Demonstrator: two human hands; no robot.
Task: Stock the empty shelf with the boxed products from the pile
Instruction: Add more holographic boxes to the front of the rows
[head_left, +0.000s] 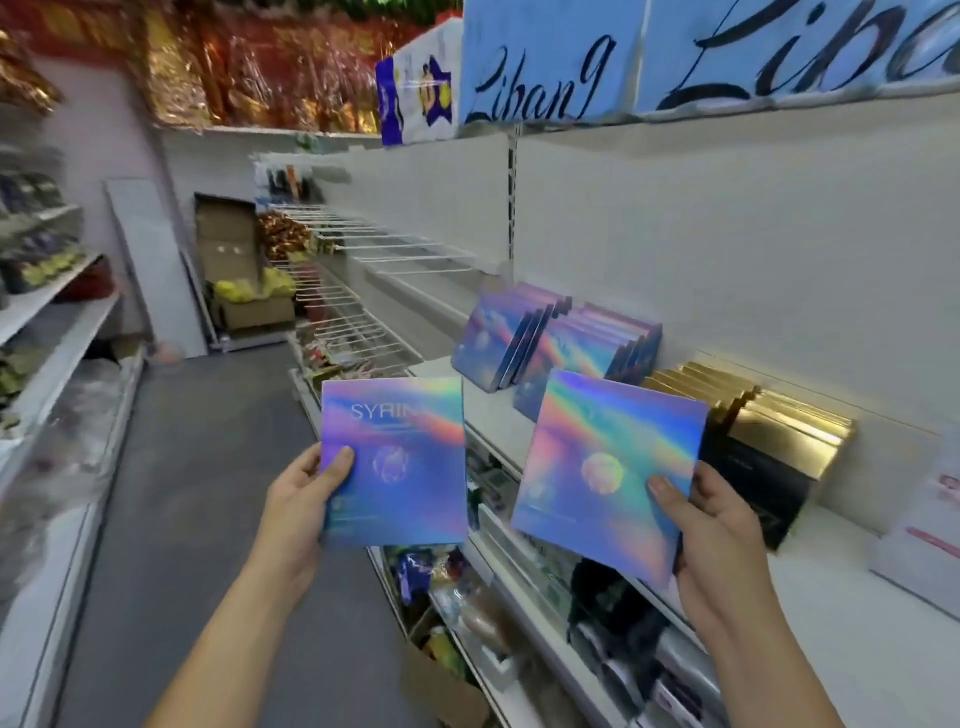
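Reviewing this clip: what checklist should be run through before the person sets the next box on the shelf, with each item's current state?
1. Left hand grips the left box, thumb on its face: ok.
2. Right hand grips the right box, thumb on its face: ok.
3. Matching holographic rows on the shelf to join: ok.
4. Free space at the rows' front: cannot tell, the held boxes hide it.
5. Gold boxes form a separate row to the right: ok.
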